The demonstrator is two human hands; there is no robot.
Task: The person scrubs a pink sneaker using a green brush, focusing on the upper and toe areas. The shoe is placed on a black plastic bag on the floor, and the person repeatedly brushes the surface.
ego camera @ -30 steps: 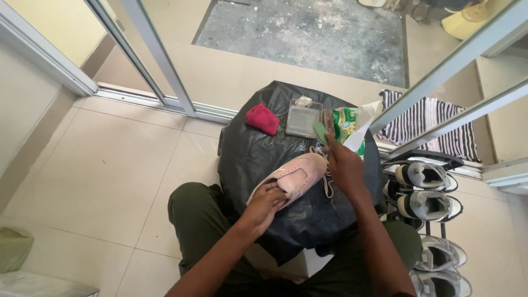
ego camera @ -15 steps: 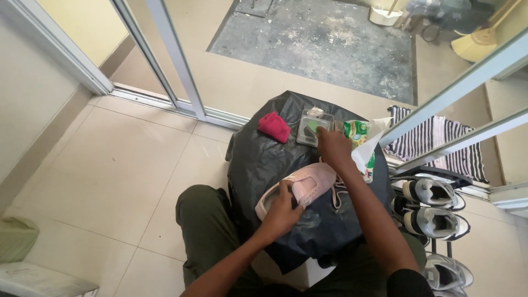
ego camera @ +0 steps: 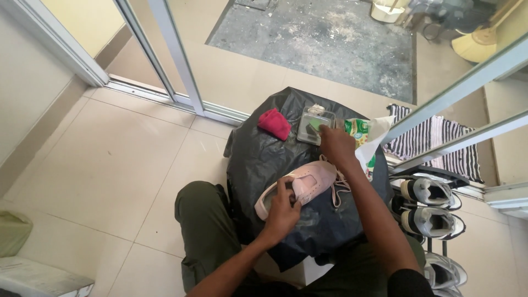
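Right hand (ego camera: 336, 144) now forward at tray (ego camera: 314, 125); pale pink, laced shoe (ego camera: 300, 187) sideways.

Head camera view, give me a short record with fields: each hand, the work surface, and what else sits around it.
left hand: grips the pink shoe at its opening
right hand: reaches into a small clear tray, fingers on something green
surface: black plastic sheet draped over a round support
on sheet: red cloth, green packet
nearby: grey sneakers on a rack, striped cloth
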